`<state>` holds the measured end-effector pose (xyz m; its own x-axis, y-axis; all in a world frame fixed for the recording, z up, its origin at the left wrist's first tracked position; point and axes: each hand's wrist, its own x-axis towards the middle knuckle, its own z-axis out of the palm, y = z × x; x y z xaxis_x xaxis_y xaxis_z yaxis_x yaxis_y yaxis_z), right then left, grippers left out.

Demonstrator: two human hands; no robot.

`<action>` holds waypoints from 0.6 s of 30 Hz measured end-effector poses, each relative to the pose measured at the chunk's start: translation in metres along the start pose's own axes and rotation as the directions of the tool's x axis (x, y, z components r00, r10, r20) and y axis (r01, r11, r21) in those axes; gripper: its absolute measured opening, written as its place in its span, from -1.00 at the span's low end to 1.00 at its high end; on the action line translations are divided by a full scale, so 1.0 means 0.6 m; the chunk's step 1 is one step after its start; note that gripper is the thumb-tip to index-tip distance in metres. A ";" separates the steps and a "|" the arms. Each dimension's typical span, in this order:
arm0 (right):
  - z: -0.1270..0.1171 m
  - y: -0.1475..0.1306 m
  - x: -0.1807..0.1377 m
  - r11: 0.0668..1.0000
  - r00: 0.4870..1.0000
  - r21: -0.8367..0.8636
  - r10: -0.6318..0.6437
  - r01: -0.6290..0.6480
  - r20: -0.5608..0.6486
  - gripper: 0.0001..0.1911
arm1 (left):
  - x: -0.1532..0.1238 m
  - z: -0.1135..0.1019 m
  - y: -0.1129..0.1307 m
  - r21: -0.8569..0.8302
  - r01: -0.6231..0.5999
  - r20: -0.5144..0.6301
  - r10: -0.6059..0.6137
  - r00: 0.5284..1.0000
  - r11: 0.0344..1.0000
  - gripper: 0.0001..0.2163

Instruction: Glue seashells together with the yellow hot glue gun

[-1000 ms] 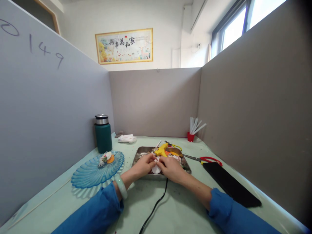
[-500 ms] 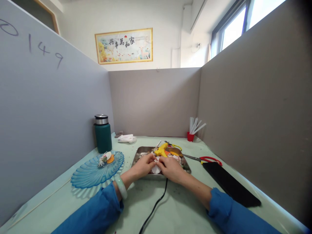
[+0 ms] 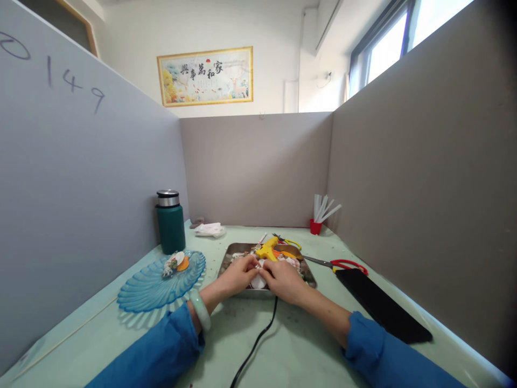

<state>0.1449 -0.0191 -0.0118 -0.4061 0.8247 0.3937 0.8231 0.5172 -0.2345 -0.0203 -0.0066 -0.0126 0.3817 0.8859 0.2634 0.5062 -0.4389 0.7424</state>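
Over the metal tray [image 3: 252,293], my left hand [image 3: 239,274] and my right hand [image 3: 285,277] meet with their fingertips almost touching. Both are closed in a pinch around a small white piece [image 3: 259,265], too small to name. A round white disc [image 3: 258,281] shows just below the fingertips. Behind my hands, a yellow glue gun [image 3: 267,249] lies across the tray among white, pink and orange bits. Its black cord [image 3: 258,339] runs toward me over the table.
On the left are a blue scalloped glass plate [image 3: 149,293] holding small decorations, and a green bottle [image 3: 170,229]. To the right lie red-handled scissors [image 3: 349,265] and a black flat strip [image 3: 379,304]. A red cup [image 3: 315,227] of glue sticks stands at the back.
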 end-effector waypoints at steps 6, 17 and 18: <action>-0.003 -0.002 -0.001 1.000 1.000 0.011 -0.011 0.011 0.007 -0.67 | -0.003 -0.002 0.007 0.027 -0.010 0.002 0.010 1.000 1.000 -0.84; 0.000 0.000 0.001 0.999 1.000 -0.026 -0.027 0.028 0.009 -0.69 | -0.014 -0.006 0.027 0.255 -0.074 -0.030 0.085 0.996 0.964 -0.87; 0.001 0.001 0.001 0.999 1.000 -0.033 -0.028 0.029 0.010 -0.69 | -0.014 -0.006 0.027 0.281 -0.083 -0.035 0.097 0.995 0.956 -0.87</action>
<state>0.1447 -0.0181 -0.0121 -0.4332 0.8120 0.3911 0.8238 0.5328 -0.1938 -0.0179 -0.0209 -0.0005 0.4016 0.8440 0.3554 0.6697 -0.5354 0.5146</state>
